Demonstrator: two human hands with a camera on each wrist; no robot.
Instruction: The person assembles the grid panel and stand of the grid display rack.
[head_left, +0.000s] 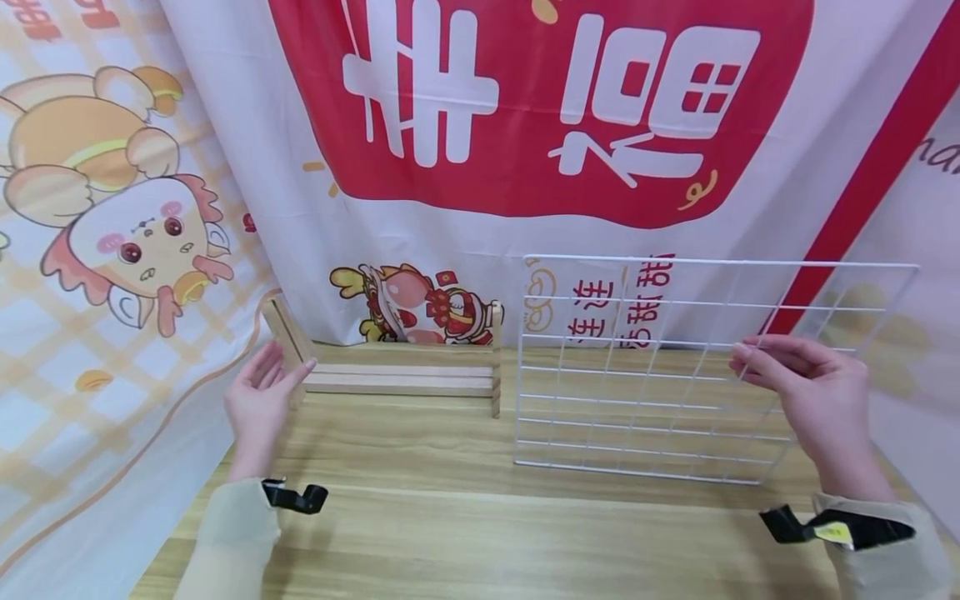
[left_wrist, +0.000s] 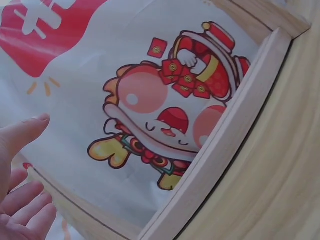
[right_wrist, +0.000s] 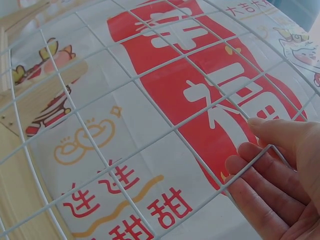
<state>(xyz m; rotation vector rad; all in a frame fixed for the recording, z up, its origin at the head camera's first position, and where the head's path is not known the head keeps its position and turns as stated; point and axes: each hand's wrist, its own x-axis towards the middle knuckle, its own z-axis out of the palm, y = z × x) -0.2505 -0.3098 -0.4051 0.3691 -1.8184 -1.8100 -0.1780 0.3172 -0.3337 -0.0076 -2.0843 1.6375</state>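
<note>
A white wire grid panel (head_left: pixel 637 472) stands tilted at the right of the table in the head view. My right hand (head_left: pixel 813 383) pinches its wires near the right side, thumb and fingers bent about them; the right wrist view shows the same grid (right_wrist: pixel 175 128) by the fingers (right_wrist: pixel 265 175). Left of the grid stands a light wooden frame (head_left: pixel 397 381), two end pieces joined by a low crossbar. Beside its left end piece (head_left: pixel 288 333), my left hand (head_left: pixel 260 396) has its fingers loosely spread. In the left wrist view that hand (left_wrist: pixel 20 185) holds nothing, apart from the crossbar (left_wrist: pixel 215 142).
A wood-grain table (head_left: pixel 480 533) lies beneath everything. Behind it hangs a white cloth with a red printed patch (head_left: pixel 525 183). A checked cartoon cloth (head_left: pixel 97 350) borders the left side, and another pale cloth (head_left: pixel 922 358) the right. Each wrist carries a black strap (head_left: pixel 296 497).
</note>
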